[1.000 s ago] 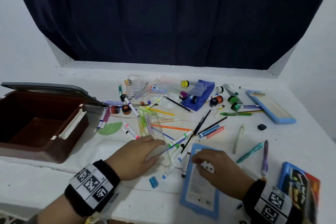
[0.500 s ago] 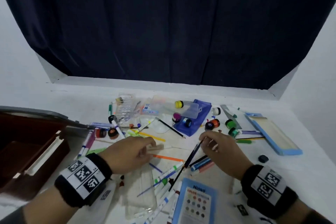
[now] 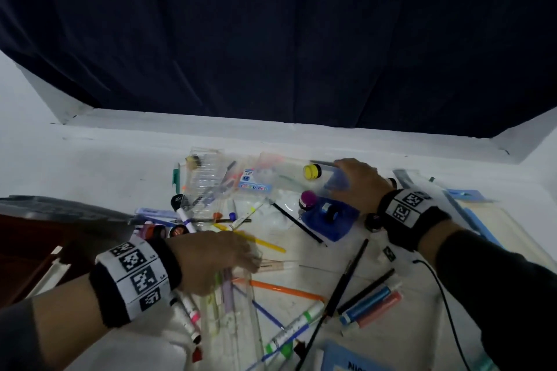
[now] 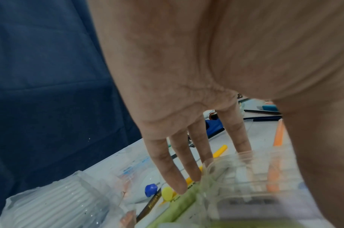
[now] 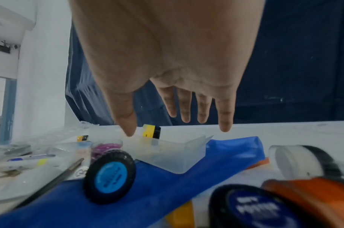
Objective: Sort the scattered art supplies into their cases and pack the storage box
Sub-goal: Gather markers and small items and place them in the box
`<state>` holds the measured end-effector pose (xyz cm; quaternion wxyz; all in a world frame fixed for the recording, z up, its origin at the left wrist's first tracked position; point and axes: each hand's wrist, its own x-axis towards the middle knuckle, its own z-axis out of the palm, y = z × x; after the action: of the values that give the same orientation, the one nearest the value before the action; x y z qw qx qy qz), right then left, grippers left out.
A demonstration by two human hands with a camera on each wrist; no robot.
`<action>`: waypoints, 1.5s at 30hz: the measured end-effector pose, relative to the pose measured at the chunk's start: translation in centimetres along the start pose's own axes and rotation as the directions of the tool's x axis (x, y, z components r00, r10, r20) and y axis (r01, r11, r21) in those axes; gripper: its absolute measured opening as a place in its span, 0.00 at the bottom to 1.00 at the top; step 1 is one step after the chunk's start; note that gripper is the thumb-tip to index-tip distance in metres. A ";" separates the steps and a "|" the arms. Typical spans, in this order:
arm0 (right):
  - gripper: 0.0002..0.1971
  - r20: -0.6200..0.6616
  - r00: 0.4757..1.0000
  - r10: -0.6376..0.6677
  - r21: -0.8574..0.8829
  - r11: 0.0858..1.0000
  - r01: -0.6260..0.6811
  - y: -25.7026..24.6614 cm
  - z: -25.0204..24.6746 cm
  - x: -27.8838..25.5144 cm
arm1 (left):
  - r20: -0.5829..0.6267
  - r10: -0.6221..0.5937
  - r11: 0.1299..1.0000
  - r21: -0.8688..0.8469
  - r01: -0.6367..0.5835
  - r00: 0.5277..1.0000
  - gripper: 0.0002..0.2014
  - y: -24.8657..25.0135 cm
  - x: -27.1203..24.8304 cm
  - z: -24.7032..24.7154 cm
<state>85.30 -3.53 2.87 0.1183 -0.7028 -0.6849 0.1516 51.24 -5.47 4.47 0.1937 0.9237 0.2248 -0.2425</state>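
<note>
My left hand (image 3: 238,259) lies on the far end of a clear pen case (image 3: 235,319) that holds several pens; its fingers (image 4: 174,169) are straight and touch the case (image 4: 245,177). My right hand (image 3: 346,173) is stretched to the back of the table, over a clear plastic tray (image 5: 167,148) beside a yellow-lidded jar (image 3: 312,172). The right fingers (image 5: 223,117) are spread and straight and hold nothing. The tray rests on a blue pouch (image 5: 196,174), along with a blue-lidded paint jar (image 5: 110,177). The brown storage box (image 3: 27,253) stands open at the left edge.
Loose markers, pencils and brushes cover the table between my hands, among them an orange pen (image 3: 286,291) and a yellow pen (image 3: 265,242). More paint jars (image 5: 303,199) lie under my right wrist. A flat blue-edged case (image 3: 482,220) lies at the right.
My right hand has gone from the pencils in the middle to the clear tray at the back. The left hand stays on the clear pen case. The head view has moved forward.
</note>
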 end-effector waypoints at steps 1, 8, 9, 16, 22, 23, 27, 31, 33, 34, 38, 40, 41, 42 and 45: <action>0.28 0.029 1.000 -0.012 -0.017 1.000 0.013 0.0 0.3 1.0 | 0.010 0.000 1.000 0.012 0.000 1.000 0.36 -0.3 0.3 0.0; 0.47 0.122 0.991 -0.053 0.032 0.998 0.050 1.0 2.4 3.7 | 0.029 0.002 1.000 0.029 -0.003 1.000 0.38 -2.1 1.6 0.0; 0.48 0.098 0.994 -0.049 0.015 0.999 0.048 1.1 2.5 3.6 | 0.016 0.008 1.000 0.014 -0.008 1.000 0.39 -2.2 1.7 0.1; 0.44 -0.038 0.999 0.023 0.003 1.000 -0.023 -0.5 0.8 0.3 | -0.163 0.008 0.998 -0.061 -0.019 0.987 0.32 -2.8 0.7 0.0; 0.26 -0.088 0.991 0.104 0.311 0.948 -0.072 -2.3 -1.2 -4.4 | -0.341 0.059 0.974 -0.184 -0.129 0.938 0.22 -2.0 -1.3 -2.0; 0.28 -0.081 0.987 0.142 0.419 0.903 -0.095 -2.5 -1.4 -5.3 | -0.360 0.059 0.971 -0.195 -0.137 0.931 0.20 -1.6 -1.7 -2.4; 0.23 0.123 0.957 0.264 0.801 0.543 -0.253 -3.0 -1.7 -9.0 | -0.403 0.063 0.971 -0.188 -0.150 0.913 0.17 0.0 -2.7 -3.4; 0.22 0.409 0.887 0.213 0.887 0.135 -0.442 -2.7 -1.0 -12.8 | -0.451 0.028 0.968 -0.209 -0.136 0.892 0.14 1.5 -3.5 -3.5; 0.25 0.477 0.863 0.166 0.871 0.038 -0.489 -2.6 -0.7 -14.5 | -0.486 0.009 0.959 -0.242 -0.144 0.874 0.13 2.4 -4.1 -3.4; 0.26 0.484 0.862 0.151 0.871 0.010 -0.491 -2.5 -0.6 -15.2 | -0.504 0.000 0.955 -0.256 -0.149 0.864 0.13 2.9 -4.4 -3.4; 0.24 0.395 0.905 0.159 0.916 0.003 -0.400 -2.1 -0.6 -18.1 | -0.579 -0.013 0.947 -0.268 -0.175 0.815 0.12 4.9 -5.9 -2.7; 0.22 0.320 0.932 0.173 0.944 0.026 -0.329 -1.9 -0.6 -19.6 | -0.631 -0.003 0.944 -0.259 -0.207 0.776 0.12 6.0 -6.8 -2.0; 0.22 0.282 0.944 0.169 0.955 0.042 -0.293 -1.8 -0.5 -20.3 | -0.659 0.001 0.944 -0.248 -0.219 0.752 0.12 6.5 -7.3 -1.5; 0.24 0.241 0.957 0.163 0.964 0.070 -0.255 -1.7 -0.3 -21.0 | -0.683 0.005 0.946 -0.234 -0.226 0.731 0.12 7.1 -7.7 -1.0; 0.35 0.113 0.987 0.116 0.969 0.208 -0.135 -1.5 0.1 -22.8 | -0.754 0.014 0.954 -0.186 -0.235 0.657 0.09 9.1 -9.0 0.6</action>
<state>83.53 -26.26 4.46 0.5129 -0.5264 -0.3818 0.5604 48.62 -16.18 11.05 0.2238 0.9199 0.2503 0.2027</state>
